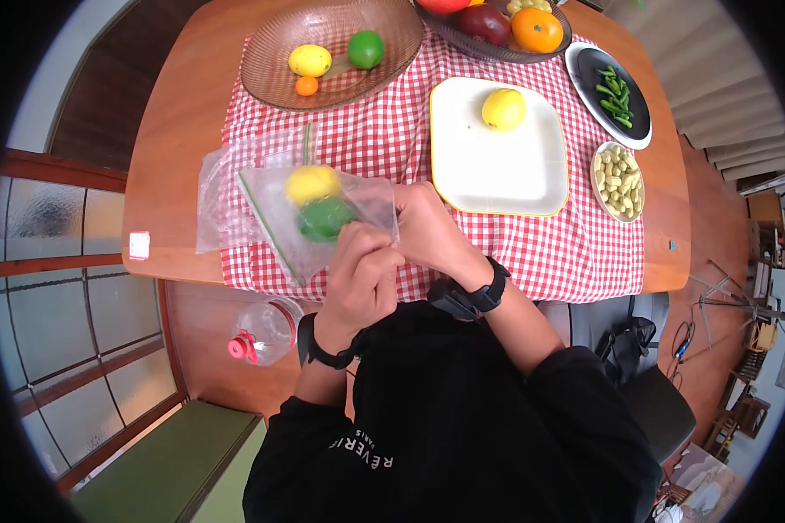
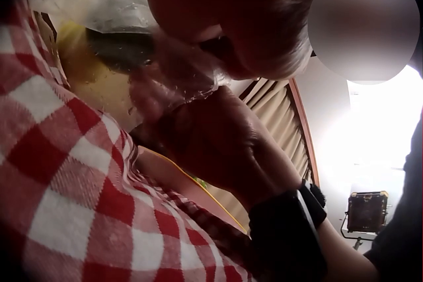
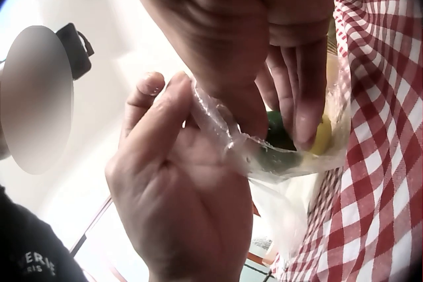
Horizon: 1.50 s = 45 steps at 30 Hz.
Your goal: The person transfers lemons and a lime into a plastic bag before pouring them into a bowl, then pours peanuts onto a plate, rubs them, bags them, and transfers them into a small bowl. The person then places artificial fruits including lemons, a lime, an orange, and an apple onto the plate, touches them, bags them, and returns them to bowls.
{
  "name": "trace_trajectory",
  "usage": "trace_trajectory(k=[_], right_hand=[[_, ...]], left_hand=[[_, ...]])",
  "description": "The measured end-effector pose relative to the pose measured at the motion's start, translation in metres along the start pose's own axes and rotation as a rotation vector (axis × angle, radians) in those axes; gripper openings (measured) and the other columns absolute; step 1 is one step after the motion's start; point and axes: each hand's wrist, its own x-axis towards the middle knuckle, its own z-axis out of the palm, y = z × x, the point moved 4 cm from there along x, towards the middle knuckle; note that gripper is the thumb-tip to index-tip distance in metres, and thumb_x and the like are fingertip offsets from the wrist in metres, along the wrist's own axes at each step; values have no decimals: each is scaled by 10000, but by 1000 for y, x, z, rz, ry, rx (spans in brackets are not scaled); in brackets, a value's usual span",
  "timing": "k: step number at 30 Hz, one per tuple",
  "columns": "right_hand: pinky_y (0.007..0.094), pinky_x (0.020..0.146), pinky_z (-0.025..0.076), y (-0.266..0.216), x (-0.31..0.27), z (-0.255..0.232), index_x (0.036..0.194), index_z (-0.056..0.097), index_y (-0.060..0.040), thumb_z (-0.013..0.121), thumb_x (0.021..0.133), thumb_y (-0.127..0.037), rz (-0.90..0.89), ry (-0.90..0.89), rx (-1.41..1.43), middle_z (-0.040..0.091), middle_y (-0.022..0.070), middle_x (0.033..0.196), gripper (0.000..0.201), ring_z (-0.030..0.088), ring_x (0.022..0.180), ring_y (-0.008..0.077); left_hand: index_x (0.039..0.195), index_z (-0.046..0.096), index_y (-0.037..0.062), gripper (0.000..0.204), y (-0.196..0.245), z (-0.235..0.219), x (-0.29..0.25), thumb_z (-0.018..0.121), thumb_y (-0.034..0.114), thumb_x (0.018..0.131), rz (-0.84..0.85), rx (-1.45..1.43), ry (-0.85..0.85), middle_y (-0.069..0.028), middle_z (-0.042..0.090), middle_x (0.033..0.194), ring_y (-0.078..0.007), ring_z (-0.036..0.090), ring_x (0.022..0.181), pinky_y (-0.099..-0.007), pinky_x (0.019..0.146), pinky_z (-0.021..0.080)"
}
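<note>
A clear plastic bag (image 1: pixel 279 213) with a green zip strip holds a yellow fruit (image 1: pixel 312 185) and a green fruit (image 1: pixel 325 219). My left hand (image 1: pixel 360 272) pinches the bag's edge near its right end; in the right wrist view this hand (image 3: pixel 192 189) has thumb and finger together on the film. Across from it, my right hand (image 1: pixel 432 228) is at the same end of the bag. Its straight fingers (image 3: pixel 310 97) reach down by the fruit in the right wrist view; whether they lie inside the bag or against it, I cannot tell.
Another clear bag (image 1: pixel 214 200) lies flat at the left. Behind are a brown bowl (image 1: pixel 266 74) with fruit and a dark fruit bowl (image 1: pixel 497 54). A white tray (image 1: pixel 497 187) bears a lemon (image 1: pixel 503 109). To the right stand a plate of green peppers (image 1: pixel 615 94) and a peanut bowl (image 1: pixel 617 181).
</note>
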Motion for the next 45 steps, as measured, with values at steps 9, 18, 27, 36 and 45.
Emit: trace_trajectory(k=[9,18,27,36,45], right_hand=[[331,724,582,16,-5,9,1142,773,-35,771,820,7,41,-84,174,780,136,873,324,718,775,136],[280,693,542,40,-12,17,920,688,21,628,942,58,254,-176,537,742,34,874,73,653,793,80],[253,860,554,22,-16,25,1209,651,2,536,1049,11,445,-191,796,671,7,1062,197,647,990,106],[315,962,548,19,-2,38,1466,550,-1,573,1039,-44,6,-161,338,635,112,1335,429,645,1149,177],[372,1030,548,-17,-34,-11,1469,559,27,467,942,152,143,-315,228,703,228,1315,549,698,1239,308]], left_hand=[[1162,682,0,367,19,-17,35,806,170,861,-292,600,-8,-145,647,977,-374,613,945,-485,836,483],[964,735,18,138,-4,-1,53,725,120,871,-373,701,-255,-121,657,869,-321,608,915,-472,817,441],[1025,723,5,196,9,0,48,724,-31,833,-245,539,103,-123,659,893,-336,635,867,-449,760,501],[1058,761,-15,235,27,-1,41,727,-114,847,-146,390,243,-145,685,888,-327,674,798,-395,709,541],[1082,775,10,202,5,-19,55,738,-61,896,-335,460,345,-110,687,834,-257,679,684,-357,610,533]])
